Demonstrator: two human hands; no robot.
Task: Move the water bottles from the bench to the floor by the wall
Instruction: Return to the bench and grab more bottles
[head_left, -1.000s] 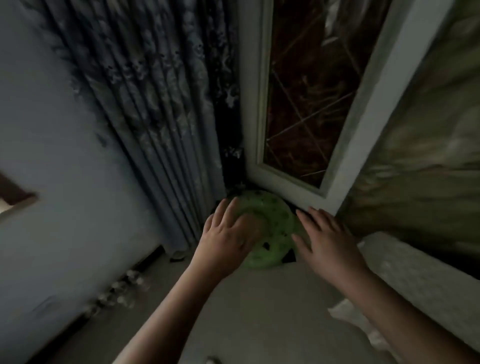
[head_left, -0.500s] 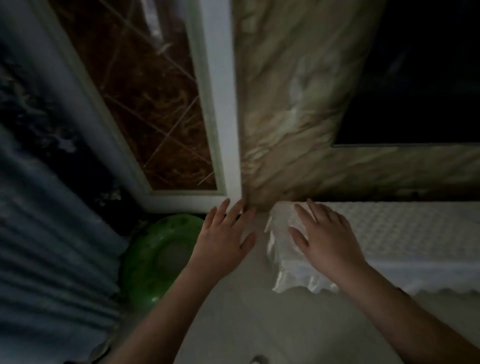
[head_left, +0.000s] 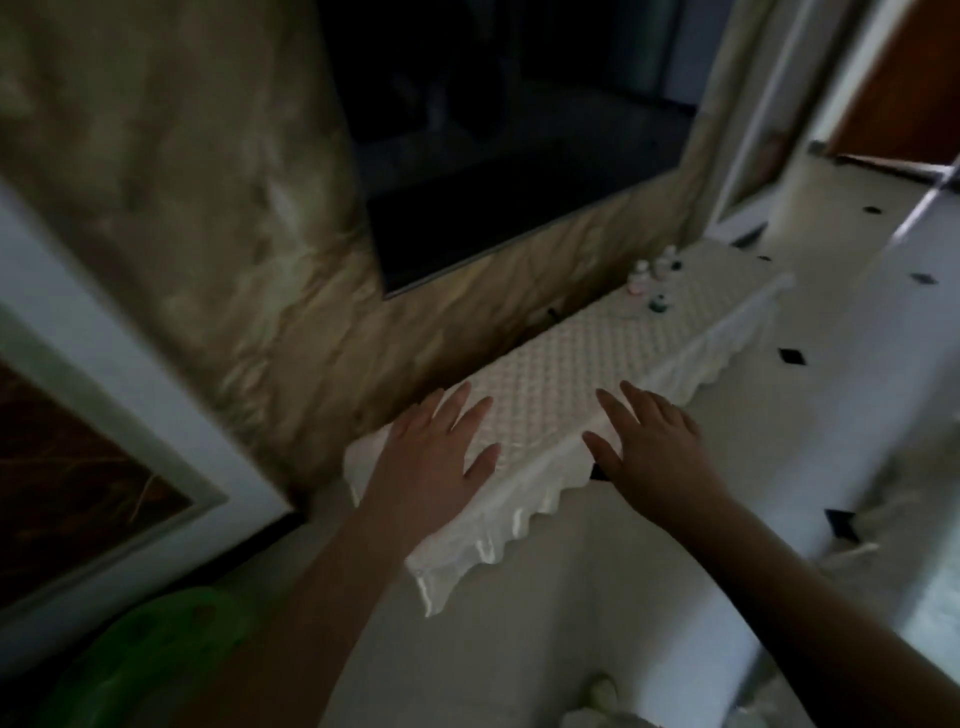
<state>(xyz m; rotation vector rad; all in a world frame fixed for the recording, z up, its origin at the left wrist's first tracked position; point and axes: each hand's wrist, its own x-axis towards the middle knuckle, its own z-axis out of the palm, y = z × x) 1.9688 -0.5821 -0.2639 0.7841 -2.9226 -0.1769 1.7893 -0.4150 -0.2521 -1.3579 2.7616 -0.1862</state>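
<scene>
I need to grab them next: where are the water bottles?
The water bottles stand clustered at the far right end of the covered bench, near the wall, well beyond both hands.

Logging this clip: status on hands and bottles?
Left hand and right hand open, empty. Small clear bottles upright at far end of white quilted bench. Nothing between.

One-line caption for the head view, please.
Both open hands, left hand and right hand, reach over the cloth-covered bench toward bottles at its far end.

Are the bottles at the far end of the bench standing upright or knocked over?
Upright, as far as shows: the bottles are small and blurred, but their caps sit above their bodies on the covered bench.
</scene>
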